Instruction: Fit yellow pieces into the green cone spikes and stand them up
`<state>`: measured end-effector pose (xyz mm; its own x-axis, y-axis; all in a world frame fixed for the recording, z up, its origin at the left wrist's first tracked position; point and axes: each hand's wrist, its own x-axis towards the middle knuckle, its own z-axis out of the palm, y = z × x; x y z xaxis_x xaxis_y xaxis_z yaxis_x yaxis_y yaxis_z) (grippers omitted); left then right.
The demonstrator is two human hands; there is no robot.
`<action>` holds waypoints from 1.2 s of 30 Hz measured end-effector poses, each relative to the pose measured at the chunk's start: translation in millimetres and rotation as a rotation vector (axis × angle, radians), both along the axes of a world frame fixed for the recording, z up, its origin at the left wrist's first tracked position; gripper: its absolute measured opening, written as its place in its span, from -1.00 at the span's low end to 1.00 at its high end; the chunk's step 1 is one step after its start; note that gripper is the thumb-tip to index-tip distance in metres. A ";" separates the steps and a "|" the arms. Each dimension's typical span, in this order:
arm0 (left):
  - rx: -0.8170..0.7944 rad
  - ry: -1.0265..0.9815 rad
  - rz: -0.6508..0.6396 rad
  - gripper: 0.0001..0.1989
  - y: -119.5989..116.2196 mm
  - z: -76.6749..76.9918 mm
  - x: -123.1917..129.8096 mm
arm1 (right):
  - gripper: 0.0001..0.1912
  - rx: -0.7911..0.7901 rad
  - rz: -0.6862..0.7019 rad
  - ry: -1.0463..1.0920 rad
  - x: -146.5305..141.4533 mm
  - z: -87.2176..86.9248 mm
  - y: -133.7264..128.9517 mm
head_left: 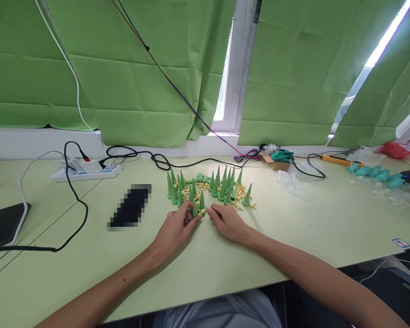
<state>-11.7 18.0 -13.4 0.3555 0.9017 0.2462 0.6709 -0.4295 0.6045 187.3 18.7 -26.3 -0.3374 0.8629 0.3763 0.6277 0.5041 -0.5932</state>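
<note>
My left hand point(175, 226) rests at the near side of a cluster of green cones, its thumb and fingers closed round the base of one green cone point(195, 210). Beside that cone, close to the thumb, lies a small yellow piece point(202, 212). Just to the right is my right hand point(229, 223), its fingers curled together and pointing at the left one; whatever they pinch, if anything, is hidden. More upright green cones point(214, 186) stand behind both hands, with small yellow pieces point(239, 193) scattered among them. One cone point(248, 197) stands apart at the right.
Left of the cones lies a dark, pixelated rectangle point(130, 207). A white power strip point(89, 172) and black cable point(86, 214) are further left. At the back right stand a small cardboard box point(276, 164), clear plastic point(291, 182) and several teal objects point(379, 175).
</note>
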 end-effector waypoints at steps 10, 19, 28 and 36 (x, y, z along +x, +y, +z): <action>0.024 -0.131 0.052 -0.76 -4.4 1.2 2.1 | -0.78 0.006 -0.037 0.230 1.9 3.6 -2.0; 0.151 0.035 -0.076 -0.78 -9.8 1.4 4.8 | -0.67 -0.042 0.129 0.212 2.1 5.2 -4.5; 0.089 0.216 -0.152 -0.77 -4.8 -1.4 4.0 | -0.52 -0.007 0.106 0.071 2.1 -0.1 1.2; 0.025 0.249 -0.164 -0.62 -6.4 -2.8 2.5 | -0.61 0.040 -0.037 0.145 3.7 -2.3 5.2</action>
<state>-9.2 11.6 -16.2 0.5482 0.8219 0.1547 0.7174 -0.5572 0.4182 191.0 23.9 -28.6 -0.2458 0.8570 0.4529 0.5555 0.5075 -0.6587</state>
